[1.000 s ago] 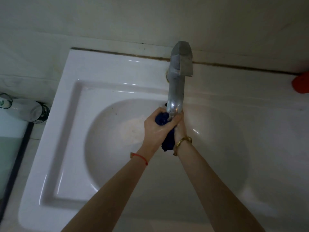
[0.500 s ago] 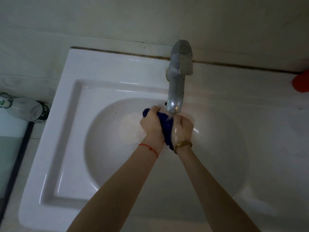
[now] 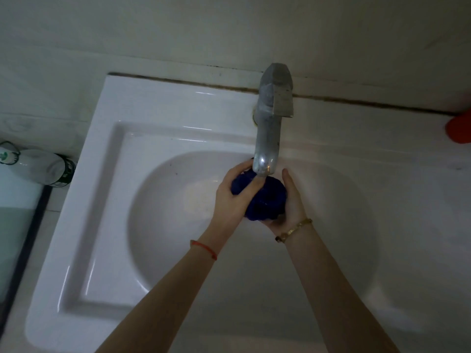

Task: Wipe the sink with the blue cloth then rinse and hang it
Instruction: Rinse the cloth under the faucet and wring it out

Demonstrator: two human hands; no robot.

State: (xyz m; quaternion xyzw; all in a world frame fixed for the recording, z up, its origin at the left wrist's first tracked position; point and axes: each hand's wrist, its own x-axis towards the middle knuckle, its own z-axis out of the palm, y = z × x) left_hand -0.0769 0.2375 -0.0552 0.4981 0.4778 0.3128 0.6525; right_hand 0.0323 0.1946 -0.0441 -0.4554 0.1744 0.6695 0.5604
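The blue cloth [image 3: 267, 200] is bunched into a ball just under the spout of the metal tap [image 3: 267, 138], over the basin of the white sink [image 3: 107, 174]. My left hand [image 3: 233, 197] grips the cloth from the left, thumb and fingers curled over its top. My right hand [image 3: 293, 200] cups it from the right and below, with the thumb pointing up beside the spout. Most of my right fingers are hidden under the cloth. Whether water runs from the spout is unclear.
A white bottle [image 3: 33, 166] lies on the ledge left of the sink, next to a glass panel with a dark frame [image 3: 28, 240]. A red object [image 3: 458, 128] sits at the right edge on the counter. The wall runs close behind the tap.
My hands have parted slightly and shifted around the cloth. It was squeezed narrow between both fists; now it shows as a rounder ball, with my right hand opened to cup it from the side.
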